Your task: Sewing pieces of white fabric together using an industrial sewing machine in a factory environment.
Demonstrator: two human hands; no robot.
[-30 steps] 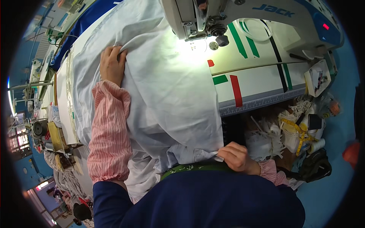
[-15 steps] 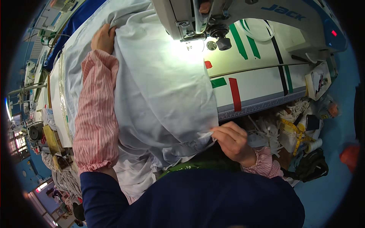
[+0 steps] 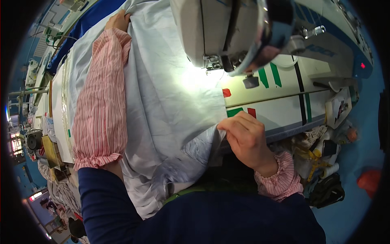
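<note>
Landmark: a white sewing machine (image 3: 227, 32) stands on a white bench (image 3: 280, 110) marked with green, red and black stripes.
Fabric: pale blue cloth (image 3: 170, 97) drapes across the bench under the machine's lit needle and hangs off the near edge.
Left hand (image 3: 118, 20): far left of the machine, fingers curled over the cloth's far edge.
Right hand (image 3: 245, 140): below the machine at the bench's near edge, fingers pinched shut on the cloth's edge.
Containers: clutter right of the bench, contents unclear.

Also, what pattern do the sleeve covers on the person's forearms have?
The sleeve covers have fine red-and-white stripes, clearest in the head view on the left forearm.
</note>
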